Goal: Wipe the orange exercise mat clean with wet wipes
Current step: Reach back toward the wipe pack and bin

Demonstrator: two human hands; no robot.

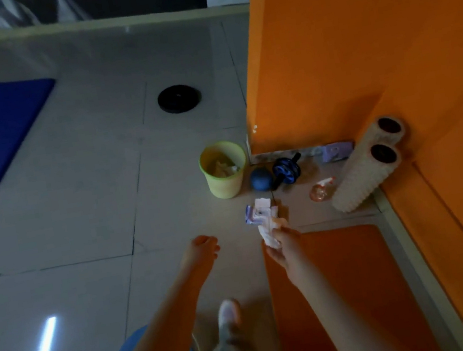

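Orange exercise mat (353,262) lies flat on the floor at lower right of the head view, its far edge towards the clutter by the wall. The right hand (283,243) pinches a white wet wipe (267,235) over the mat's far left corner, and the wipes pack (253,214) is on the tiles just beyond. The left hand (202,248) hangs relaxed, holding nothing. I can't tell whether that wipe is fresh or spent. If fresh, I'd shake it open, lay it flat under a spread palm and sweep in overlapping strokes, edge to edge. If spent, the yellow-green bin (224,173) stands near.
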